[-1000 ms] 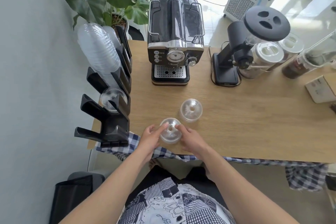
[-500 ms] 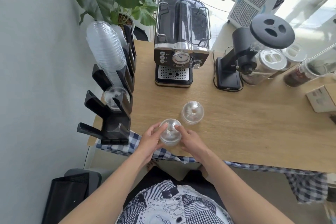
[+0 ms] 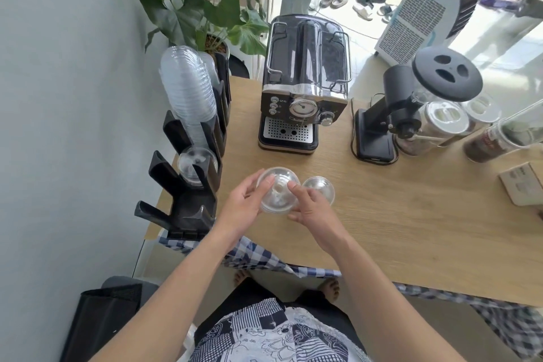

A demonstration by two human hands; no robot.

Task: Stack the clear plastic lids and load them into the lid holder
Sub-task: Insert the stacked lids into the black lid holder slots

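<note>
A light wooden table (image 3: 382, 214) is filling the middle of the view, with a checked cloth (image 3: 258, 256) hanging off its near edge and a pale wall running down the left. An espresso machine (image 3: 302, 85) is standing at the back, a black grinder (image 3: 411, 103) to its right, and lidded jars (image 3: 443, 123) beyond that, partly hidden behind the grinder. A leafy plant (image 3: 205, 6) is rising behind the table's far left corner. The black lid holder (image 3: 188, 185) is sitting on the left edge, with a long row of clear lids (image 3: 185, 94) leaning in its far slots. The left hand (image 3: 244, 206) and right hand (image 3: 311, 214) are both gripping a domed lid stack (image 3: 277, 194) just above the table, fingers curled around its rim. A second lid (image 3: 318, 188) is lying just beside it, partly covered by the right fingers. How many lids are nested in the held stack is hard to make out.
</note>
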